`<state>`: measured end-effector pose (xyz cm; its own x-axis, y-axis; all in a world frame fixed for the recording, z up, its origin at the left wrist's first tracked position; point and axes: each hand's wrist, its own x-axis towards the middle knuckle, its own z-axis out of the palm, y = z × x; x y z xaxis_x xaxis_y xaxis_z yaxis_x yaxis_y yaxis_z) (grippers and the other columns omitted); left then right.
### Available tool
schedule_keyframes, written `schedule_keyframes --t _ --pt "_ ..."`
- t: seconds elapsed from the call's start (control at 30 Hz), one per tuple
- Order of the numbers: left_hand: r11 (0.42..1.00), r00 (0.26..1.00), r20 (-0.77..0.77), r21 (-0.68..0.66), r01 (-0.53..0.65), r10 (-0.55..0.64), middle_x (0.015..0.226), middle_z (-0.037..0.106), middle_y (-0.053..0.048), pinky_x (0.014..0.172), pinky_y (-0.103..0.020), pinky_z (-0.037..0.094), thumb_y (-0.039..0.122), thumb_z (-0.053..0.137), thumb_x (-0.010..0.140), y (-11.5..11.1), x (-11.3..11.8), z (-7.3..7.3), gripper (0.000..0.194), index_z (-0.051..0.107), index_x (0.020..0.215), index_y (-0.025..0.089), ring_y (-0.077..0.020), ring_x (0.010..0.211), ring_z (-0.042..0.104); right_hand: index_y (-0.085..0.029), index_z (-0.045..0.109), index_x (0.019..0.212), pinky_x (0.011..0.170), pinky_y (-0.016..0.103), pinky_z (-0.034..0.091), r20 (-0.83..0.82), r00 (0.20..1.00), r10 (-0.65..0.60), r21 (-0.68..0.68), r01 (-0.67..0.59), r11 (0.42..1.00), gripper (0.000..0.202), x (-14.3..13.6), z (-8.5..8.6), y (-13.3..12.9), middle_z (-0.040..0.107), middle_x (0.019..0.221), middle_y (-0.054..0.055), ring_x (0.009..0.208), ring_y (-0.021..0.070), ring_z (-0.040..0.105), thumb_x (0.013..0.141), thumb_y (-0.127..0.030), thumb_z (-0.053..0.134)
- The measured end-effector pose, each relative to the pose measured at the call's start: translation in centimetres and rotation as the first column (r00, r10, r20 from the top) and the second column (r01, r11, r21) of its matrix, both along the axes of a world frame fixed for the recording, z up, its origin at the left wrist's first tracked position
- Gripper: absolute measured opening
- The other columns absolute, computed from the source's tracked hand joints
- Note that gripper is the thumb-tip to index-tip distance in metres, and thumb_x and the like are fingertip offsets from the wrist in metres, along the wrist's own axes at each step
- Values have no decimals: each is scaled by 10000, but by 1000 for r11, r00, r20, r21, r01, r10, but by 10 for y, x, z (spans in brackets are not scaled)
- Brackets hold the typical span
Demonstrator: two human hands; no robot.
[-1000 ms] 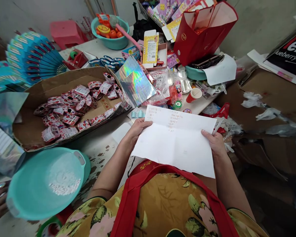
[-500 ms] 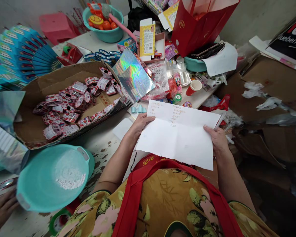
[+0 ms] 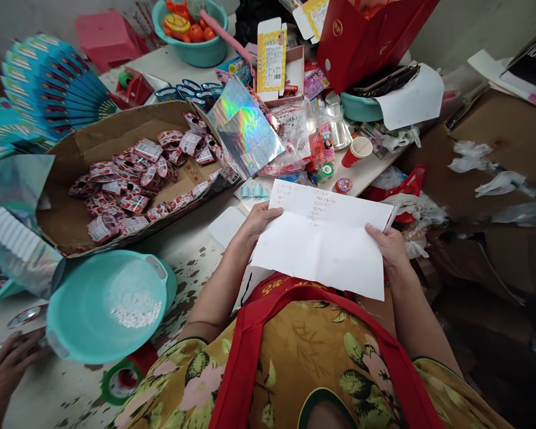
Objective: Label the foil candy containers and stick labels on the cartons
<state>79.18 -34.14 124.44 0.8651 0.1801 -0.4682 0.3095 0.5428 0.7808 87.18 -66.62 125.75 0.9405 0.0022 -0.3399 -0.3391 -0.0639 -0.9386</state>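
A creased white sheet of paper (image 3: 321,256) with handwritten lines near its top is stretched between my two hands. My left hand (image 3: 259,223) pinches its left edge, thumb on top. At the right edge my right hand (image 3: 389,244) is closed on the paper; a thin object, perhaps a pen, shows beside these fingers. The sheet is held above my lap, in front of a red apron (image 3: 250,333). Just beyond it on the table are a light-blue bow (image 3: 254,190) and a small round tin or sticker (image 3: 343,186).
A cardboard box (image 3: 71,158) of small red-and-white packets stands left. Below it is a teal basin (image 3: 84,304) with white pellets, and another person's hand (image 3: 9,363) beside it. A paper cup (image 3: 356,152), red bag (image 3: 375,42) and tape roll (image 3: 121,381) lie around.
The view has shifted slightly, so the table things appear farther right. My hands still hold the paper nearly unmoved. The other person's hand at the left shows more fully.
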Motion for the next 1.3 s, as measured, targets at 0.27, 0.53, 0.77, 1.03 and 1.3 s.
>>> schedule_keyframes --t 0.27,0.53,0.77,1.03,1.3 --pt "1000 1000 9 -4 6 -6 795 767 -93 663 -341 546 281 899 489 3 -2 0 516 703 929 95 -225 649 697 -175 741 843 609 317 604 -18 1000 5 33 -5 999 481 3 -9 -1 787 856 58 666 213 712 479 -421 936" --pt "1000 1000 25 -24 -14 15 810 774 -95 658 -332 550 266 911 487 8 2 -5 509 722 928 97 -219 639 696 -191 732 815 618 317 607 -26 1000 -2 44 3 999 503 8 -10 6 787 831 47 664 208 707 425 -428 944" --pt "1000 999 42 -1 -23 23 844 779 -108 665 -339 542 295 910 509 9 4 -9 512 725 946 101 -231 660 701 -184 740 798 593 305 596 -60 998 -14 69 18 997 489 7 -5 9 781 799 39 634 192 686 402 -373 956" --pt "999 997 82 -35 -5 7 850 784 -107 689 -333 556 282 933 474 14 6 -17 517 729 913 100 -218 680 706 -181 719 814 577 309 586 -13 1000 -28 7 28 1000 483 9 -7 10 778 816 51 620 193 678 434 -383 938" --pt "1000 995 98 -21 -19 21 899 788 -110 734 -358 555 283 923 477 16 6 -23 512 745 926 110 -243 737 718 -146 712 829 556 301 565 31 999 -19 -35 20 999 519 12 -11 11 762 783 57 614 194 677 426 -395 925"
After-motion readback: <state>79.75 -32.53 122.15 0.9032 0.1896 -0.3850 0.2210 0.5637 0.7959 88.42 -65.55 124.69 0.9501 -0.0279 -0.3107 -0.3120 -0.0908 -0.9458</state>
